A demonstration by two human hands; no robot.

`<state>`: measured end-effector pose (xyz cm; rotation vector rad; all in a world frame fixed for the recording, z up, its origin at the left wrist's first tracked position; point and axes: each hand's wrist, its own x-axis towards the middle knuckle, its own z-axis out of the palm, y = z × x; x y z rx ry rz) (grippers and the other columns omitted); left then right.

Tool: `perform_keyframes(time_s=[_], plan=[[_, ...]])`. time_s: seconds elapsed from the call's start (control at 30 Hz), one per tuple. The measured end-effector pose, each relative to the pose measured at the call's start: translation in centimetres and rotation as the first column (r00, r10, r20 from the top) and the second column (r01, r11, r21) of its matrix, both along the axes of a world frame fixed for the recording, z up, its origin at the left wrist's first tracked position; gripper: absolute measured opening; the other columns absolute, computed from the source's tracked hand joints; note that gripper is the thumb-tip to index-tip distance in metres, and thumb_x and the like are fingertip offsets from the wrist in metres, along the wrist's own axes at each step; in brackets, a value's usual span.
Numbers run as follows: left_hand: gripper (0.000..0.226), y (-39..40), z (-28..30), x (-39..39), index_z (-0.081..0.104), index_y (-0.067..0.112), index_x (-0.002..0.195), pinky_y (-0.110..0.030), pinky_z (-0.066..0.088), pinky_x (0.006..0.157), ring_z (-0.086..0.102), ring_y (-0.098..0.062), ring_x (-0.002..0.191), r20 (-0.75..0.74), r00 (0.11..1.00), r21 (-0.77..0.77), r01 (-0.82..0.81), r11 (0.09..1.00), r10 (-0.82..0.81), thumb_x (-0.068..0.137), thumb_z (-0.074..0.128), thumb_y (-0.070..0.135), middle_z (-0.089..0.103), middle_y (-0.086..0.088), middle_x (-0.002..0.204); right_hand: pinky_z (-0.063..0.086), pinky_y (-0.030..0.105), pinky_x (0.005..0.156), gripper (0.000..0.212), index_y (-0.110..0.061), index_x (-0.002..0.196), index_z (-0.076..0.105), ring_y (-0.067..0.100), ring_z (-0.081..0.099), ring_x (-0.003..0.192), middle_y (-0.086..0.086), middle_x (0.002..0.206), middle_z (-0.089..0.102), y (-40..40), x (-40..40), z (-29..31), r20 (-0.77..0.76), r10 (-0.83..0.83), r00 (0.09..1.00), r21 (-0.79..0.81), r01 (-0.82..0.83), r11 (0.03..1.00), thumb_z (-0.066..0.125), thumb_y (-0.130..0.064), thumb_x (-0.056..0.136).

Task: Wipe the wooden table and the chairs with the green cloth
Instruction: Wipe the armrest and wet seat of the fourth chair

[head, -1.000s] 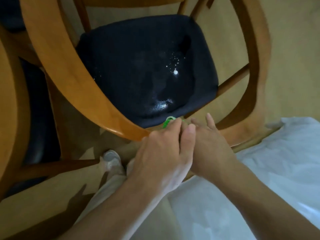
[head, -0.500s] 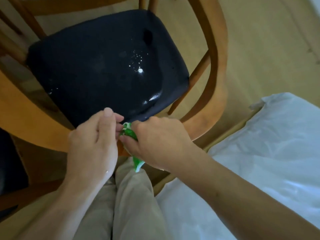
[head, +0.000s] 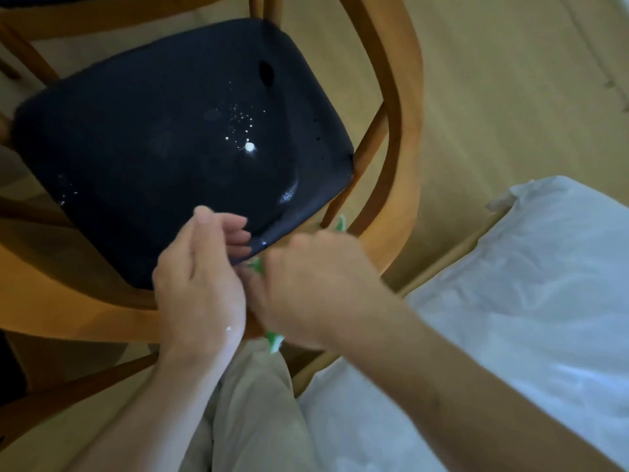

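A wooden chair with a curved back rail and a black padded seat stands below me; small wet specks shine on the seat. My right hand is blurred and grips the bunched green cloth against the back rail near the seat's corner. Only green scraps of the cloth stick out above and below the fist. Just to its left, my left hand hovers over the seat's near edge with its fingers loosely curled and nothing visible in them.
A white plastic sheet covers something at the lower right, close to the chair rail. My trouser leg is below the hands. Light wooden floor lies to the right, and more wooden chair parts cross the left side.
The view has shifted left and closer to the seat. My left hand has come off the cloth, and my right hand has moved right along the rail with the cloth.
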<state>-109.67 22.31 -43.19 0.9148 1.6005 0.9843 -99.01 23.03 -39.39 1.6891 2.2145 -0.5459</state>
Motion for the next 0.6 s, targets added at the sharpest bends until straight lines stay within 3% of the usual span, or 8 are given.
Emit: perform_keyframes(time_s=[0.1, 0.17, 0.2, 0.27, 0.37, 0.43, 0.53, 0.6], plan=[[0.037, 0.1, -0.2, 0.1, 0.067, 0.034, 0.077, -0.039, 0.052, 0.083, 0.065, -0.013, 0.086, -0.017, 0.996, -0.044, -0.088, 0.995, 0.087, 0.092, 0.034, 0.044, 0.069, 0.005, 0.083, 0.012, 0.020, 0.045, 0.065, -0.020, 0.056, 0.009, 0.009, 0.002, 0.042, -0.009, 0.049, 0.005, -0.8, -1.0, 0.5, -0.031, -0.023, 0.999, 0.108, 0.026, 0.994, 0.060, -0.039, 0.091], [0.040, 0.3, -0.2, 0.3, 0.068, 0.037, 0.073, -0.036, 0.050, 0.080, 0.065, -0.012, 0.086, -0.039, 0.998, -0.075, -0.057, 0.996, 0.054, 0.092, 0.034, 0.043, 0.069, 0.008, 0.083, 0.039, 0.025, 0.054, 0.059, -0.021, 0.056, 0.013, 0.008, 0.008, 0.045, -0.008, 0.050, 0.011, 0.0, 0.0, 0.2, -0.033, 0.008, 0.999, 0.091, -0.005, 0.996, 0.050, -0.039, 0.098], [0.040, 0.5, -0.3, 0.5, 0.068, 0.038, 0.073, -0.033, 0.049, 0.078, 0.065, -0.011, 0.086, -0.054, 0.998, -0.089, -0.026, 0.996, 0.021, 0.091, 0.033, 0.044, 0.069, 0.010, 0.083, 0.047, 0.040, 0.077, 0.052, -0.022, 0.058, 0.018, 0.010, 0.016, 0.049, -0.007, 0.054, 0.018, 0.6, 1.0, 0.1, -0.027, 0.029, 0.999, -0.014, -0.029, 0.999, 0.038, -0.039, 0.102], [0.040, 0.7, -0.3, 1.0, 0.067, 0.037, 0.076, -0.028, 0.046, 0.076, 0.064, -0.006, 0.087, -0.097, 0.994, -0.098, 0.047, 0.994, -0.057, 0.091, 0.031, 0.045, 0.068, 0.016, 0.084, 0.024, 0.058, 0.110, 0.044, -0.024, 0.063, 0.026, 0.013, 0.032, 0.063, -0.007, 0.062, 0.029, 2.4, 3.9, 1.1, 0.038, -0.043, 0.998, -0.140, 0.048, 0.989, 0.024, -0.042, 0.103], [0.035, 0.9, -0.4, 2.0, 0.064, 0.035, 0.083, -0.018, 0.044, 0.067, 0.061, -0.001, 0.081, -0.163, 0.974, -0.057, 0.151, 0.987, -0.159, 0.096, 0.031, 0.040, 0.065, 0.020, 0.084, 0.001, 0.064, 0.115, 0.040, -0.028, 0.069, 0.037, 0.013, 0.051, 0.083, -0.009, 0.078, 0.053, 3.8, 8.8, 0.8, 0.111, -0.134, 0.985, -0.102, 0.146, 0.984, 0.025, -0.043, 0.104], [0.033, 0.8, -0.3, 2.5, 0.062, 0.033, 0.083, -0.019, 0.045, 0.054, 0.058, -0.008, 0.076, -0.191, 0.962, -0.024, 0.194, 0.981, -0.195, 0.100, 0.034, 0.034, 0.065, 0.009, 0.079, -0.005, 0.063, 0.116, 0.040, -0.030, 0.070, 0.036, 0.017, 0.055, 0.113, -0.003, 0.102, 0.062, 3.1, 10.5, -0.2, 0.009, -0.266, 0.964, -0.017, 0.266, 0.964, 0.021, -0.043, 0.104], [0.034, 0.5, 0.0, 2.9, 0.061, 0.029, 0.079, -0.025, 0.046, 0.064, 0.057, -0.016, 0.076, -0.251, 0.931, 0.025, 0.281, 0.959, -0.266, 0.097, 0.033, 0.037, 0.060, -0.002, 0.066, 0.004, 0.062, 0.117, 0.038, -0.033, 0.072, 0.041, 0.018, 0.043, 0.133, -0.008, 0.099, 0.055, 0.8, 9.7, -1.4, -0.258, -0.420, 0.870, 0.060, 0.449, 0.892, 0.019, -0.042, 0.101], [0.041, 0.3, 0.0, 3.1, 0.061, 0.022, 0.076, -0.026, 0.046, 0.064, 0.057, -0.015, 0.073, -0.280, 0.909, 0.002, 0.324, 0.946, -0.310, 0.098, 0.031, 0.040, 0.059, 0.000, 0.065, 0.009, 0.062, 0.117, 0.035, -0.032, 0.100, 0.056, 0.019, 0.033, 0.141, -0.006, 0.116, 0.058, -2.1, 8.1, -1.9, -0.345, -0.420, 0.840, 0.101, 0.478, 0.873, 0.022, -0.042, 0.100]])
